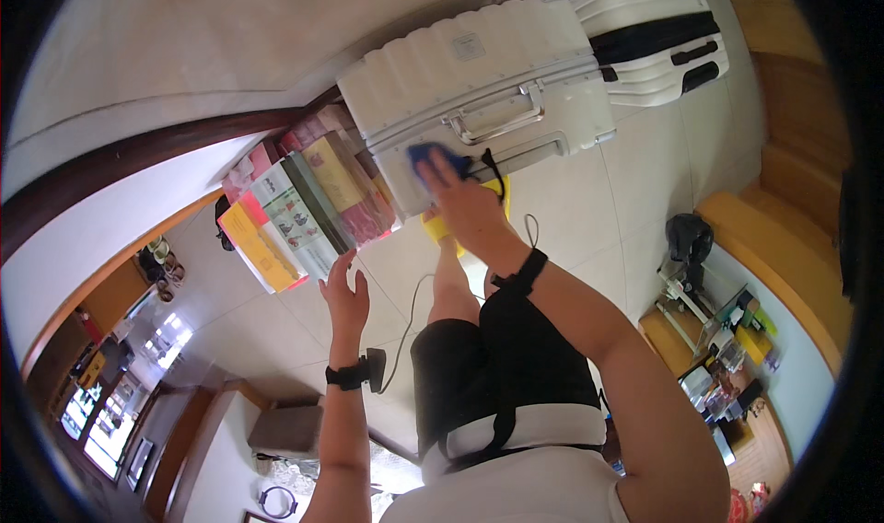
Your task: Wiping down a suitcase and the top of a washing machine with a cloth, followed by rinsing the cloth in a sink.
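Observation:
My right hand [459, 202] holds a blue cloth [436, 162] against the lower left part of a white hard-shell suitcase [476, 46] with metal edges. A silver carry handle [504, 126] stands out from the case just above the hand. A black strap loop [494, 171] hangs beside the cloth. My left hand [345, 295] is raised with its fingers apart, near the lower end of a row of boxes; nothing is seen in it. Each wrist wears a black band, and a thin cable runs from the left one.
Several stacked boxes [297, 219] adjoin the suitcase on the left. A second white suitcase [649, 39] with a black middle stands at upper right. Yellow slippers [435, 227] are on my feet, close to the case. Wooden steps [794, 157] and a black bag [689, 236] lie right.

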`<action>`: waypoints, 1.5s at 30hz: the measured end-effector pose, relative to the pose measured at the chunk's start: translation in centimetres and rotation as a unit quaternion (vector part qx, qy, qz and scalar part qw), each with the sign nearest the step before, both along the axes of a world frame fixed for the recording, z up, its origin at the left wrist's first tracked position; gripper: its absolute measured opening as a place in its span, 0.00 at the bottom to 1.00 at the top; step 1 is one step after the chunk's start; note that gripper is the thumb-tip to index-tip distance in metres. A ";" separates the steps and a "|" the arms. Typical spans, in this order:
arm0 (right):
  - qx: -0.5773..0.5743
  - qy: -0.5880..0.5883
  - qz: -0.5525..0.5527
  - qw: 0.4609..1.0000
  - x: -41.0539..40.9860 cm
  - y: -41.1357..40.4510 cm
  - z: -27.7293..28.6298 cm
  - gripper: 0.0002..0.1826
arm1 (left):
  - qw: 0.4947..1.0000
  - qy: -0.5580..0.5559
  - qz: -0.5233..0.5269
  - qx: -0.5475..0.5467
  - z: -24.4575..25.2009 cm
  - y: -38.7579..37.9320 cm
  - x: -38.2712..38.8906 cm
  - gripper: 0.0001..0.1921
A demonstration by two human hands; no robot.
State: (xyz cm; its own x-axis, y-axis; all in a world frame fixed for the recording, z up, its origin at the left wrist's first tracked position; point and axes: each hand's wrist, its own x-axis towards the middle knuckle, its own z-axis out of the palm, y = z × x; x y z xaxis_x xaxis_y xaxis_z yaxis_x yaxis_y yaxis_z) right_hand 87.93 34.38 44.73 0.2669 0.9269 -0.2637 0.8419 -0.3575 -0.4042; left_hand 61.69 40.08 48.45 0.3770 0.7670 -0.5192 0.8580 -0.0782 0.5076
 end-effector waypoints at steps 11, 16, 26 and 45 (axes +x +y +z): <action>0.027 -0.019 0.052 0.998 -2.7 -1.1 -0.1 0.33 | 0.999 0.009 0.017 0.028 -0.3 1.0 -3.2 0.21; -0.061 -0.066 -0.127 0.988 6.8 -8.4 0.1 0.38 | 0.996 0.014 0.051 0.067 -0.6 2.0 -7.2 0.20; 0.076 -0.040 -0.100 0.991 7.0 -1.7 2.4 0.36 | 0.993 0.034 0.039 0.102 1.1 3.5 -7.0 0.20; -0.014 -0.114 -0.269 0.956 17.6 -10.0 -0.2 0.33 | 0.989 0.080 -0.005 0.126 4.7 3.5 -3.3 0.19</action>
